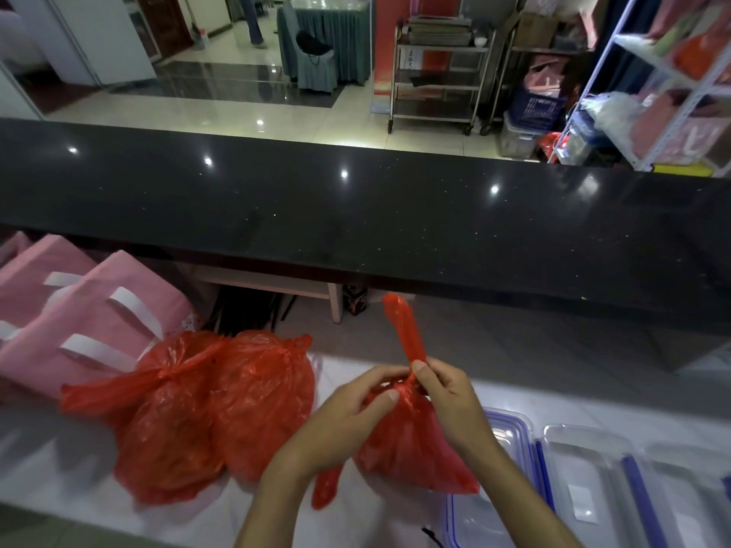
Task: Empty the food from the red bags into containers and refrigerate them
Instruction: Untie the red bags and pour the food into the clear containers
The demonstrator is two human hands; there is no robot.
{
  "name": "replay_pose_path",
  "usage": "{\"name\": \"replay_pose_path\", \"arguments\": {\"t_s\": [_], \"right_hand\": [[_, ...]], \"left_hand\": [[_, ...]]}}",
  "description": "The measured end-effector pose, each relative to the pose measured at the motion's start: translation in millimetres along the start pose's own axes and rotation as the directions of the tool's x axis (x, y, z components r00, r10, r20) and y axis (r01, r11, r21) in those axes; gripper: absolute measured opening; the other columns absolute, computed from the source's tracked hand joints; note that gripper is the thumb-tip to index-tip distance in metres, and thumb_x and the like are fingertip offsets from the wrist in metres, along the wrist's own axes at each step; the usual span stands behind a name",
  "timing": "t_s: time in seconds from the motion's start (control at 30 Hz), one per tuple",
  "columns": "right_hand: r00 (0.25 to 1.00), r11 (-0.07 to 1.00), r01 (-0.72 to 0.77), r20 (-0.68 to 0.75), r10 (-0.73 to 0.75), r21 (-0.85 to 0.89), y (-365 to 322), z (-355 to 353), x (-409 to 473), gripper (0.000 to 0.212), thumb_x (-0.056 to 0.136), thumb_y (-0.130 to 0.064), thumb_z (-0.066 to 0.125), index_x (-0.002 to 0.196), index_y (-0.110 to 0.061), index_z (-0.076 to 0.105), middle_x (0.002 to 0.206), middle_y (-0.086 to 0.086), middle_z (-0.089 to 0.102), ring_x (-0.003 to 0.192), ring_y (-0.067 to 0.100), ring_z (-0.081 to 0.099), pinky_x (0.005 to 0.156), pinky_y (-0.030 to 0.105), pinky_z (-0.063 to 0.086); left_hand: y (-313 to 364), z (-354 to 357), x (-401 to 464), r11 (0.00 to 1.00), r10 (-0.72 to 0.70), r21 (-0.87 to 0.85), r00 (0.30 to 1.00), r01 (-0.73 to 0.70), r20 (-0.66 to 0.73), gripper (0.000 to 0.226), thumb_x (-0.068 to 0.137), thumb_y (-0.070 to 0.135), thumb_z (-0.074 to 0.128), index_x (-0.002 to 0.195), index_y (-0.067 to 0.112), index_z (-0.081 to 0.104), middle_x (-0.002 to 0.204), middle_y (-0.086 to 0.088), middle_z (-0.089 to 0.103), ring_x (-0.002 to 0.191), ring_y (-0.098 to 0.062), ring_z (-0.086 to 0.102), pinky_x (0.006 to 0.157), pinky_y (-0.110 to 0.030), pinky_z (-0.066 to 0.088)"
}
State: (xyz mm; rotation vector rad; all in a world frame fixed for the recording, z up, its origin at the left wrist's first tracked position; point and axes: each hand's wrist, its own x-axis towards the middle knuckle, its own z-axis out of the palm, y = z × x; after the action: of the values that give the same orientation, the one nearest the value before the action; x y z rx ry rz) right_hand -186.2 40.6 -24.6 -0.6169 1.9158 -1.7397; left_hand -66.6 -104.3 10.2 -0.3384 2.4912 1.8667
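A small knotted red bag point(411, 448) stands on the white counter point(79, 468) in front of me. My left hand point(352, 413) pinches the knot from the left. My right hand point(447, 393) pinches the knot from the right, and one bag handle sticks up above it. Two bigger tied red bags point(221, 405) lie to the left, side by side. Clear containers with blue-trimmed lids point(553, 468) sit at the right, partly under the small bag. What the bags hold is hidden.
Pink fabric bags with white handles point(79, 310) lean at the far left. A raised black stone ledge point(356, 215) runs across behind the counter. Beyond it are a tiled floor, a metal trolley point(439, 73) and shelving point(672, 92).
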Motion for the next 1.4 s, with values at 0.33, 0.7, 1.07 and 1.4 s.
{"name": "replay_pose_path", "arguments": {"t_s": [0.33, 0.7, 1.07, 1.4], "right_hand": [[0.948, 0.993, 0.020, 0.318, 0.019, -0.121, -5.7, -7.3, -5.7, 0.027, 0.074, -0.020, 0.091, 0.096, -0.020, 0.076, 0.090, 0.004, 0.078, 0.083, 0.013, 0.072, 0.081, 0.029, 0.057], [0.984, 0.960, 0.081, -0.134, -0.121, -0.268, -8.2, -31.4, 8.8, 0.017, 0.078, -0.010, 0.087, 0.075, -0.018, 0.073, 0.073, -0.001, 0.074, 0.070, 0.014, 0.071, 0.068, 0.028, 0.056], [0.996, 0.945, 0.074, 0.067, -0.055, -0.318, -7.9, -30.8, 4.7, 0.008, 0.082, -0.024, 0.084, 0.083, -0.023, 0.076, 0.085, -0.006, 0.075, 0.085, 0.007, 0.070, 0.079, 0.018, 0.053], [0.994, 0.993, 0.013, -0.105, -0.026, -0.117, -7.4, -31.3, 4.0, 0.023, 0.083, -0.015, 0.083, 0.097, -0.021, 0.065, 0.093, -0.009, 0.071, 0.088, 0.004, 0.068, 0.079, 0.016, 0.053]], "left_hand": [[-12.1, -7.5, -5.9, 0.998, -0.021, -0.057, 0.986, 0.012, -0.163, 0.012, 0.106, 0.017, 0.058, 0.105, 0.022, 0.069, 0.096, -0.008, 0.070, 0.085, -0.021, 0.064, 0.083, -0.042, 0.053], [-24.7, -28.8, -11.3, 0.999, -0.024, 0.045, 0.989, 0.031, -0.149, 0.014, 0.086, 0.030, 0.085, 0.087, 0.019, 0.076, 0.066, 0.014, 0.057, 0.065, 0.000, 0.049, 0.063, -0.021, 0.039], [-21.6, -23.1, -10.8, 0.991, 0.061, 0.131, 0.965, -0.028, -0.254, 0.012, 0.083, 0.035, 0.087, 0.088, 0.030, 0.079, 0.081, 0.005, 0.073, 0.077, -0.012, 0.068, 0.076, -0.039, 0.055], [-3.1, -21.7, -8.9, 0.980, 0.139, 0.185, 0.928, -0.078, -0.347, 0.019, 0.092, 0.029, 0.078, 0.108, 0.033, 0.069, 0.114, 0.020, 0.071, 0.114, -0.006, 0.065, 0.097, -0.018, 0.048]]}}
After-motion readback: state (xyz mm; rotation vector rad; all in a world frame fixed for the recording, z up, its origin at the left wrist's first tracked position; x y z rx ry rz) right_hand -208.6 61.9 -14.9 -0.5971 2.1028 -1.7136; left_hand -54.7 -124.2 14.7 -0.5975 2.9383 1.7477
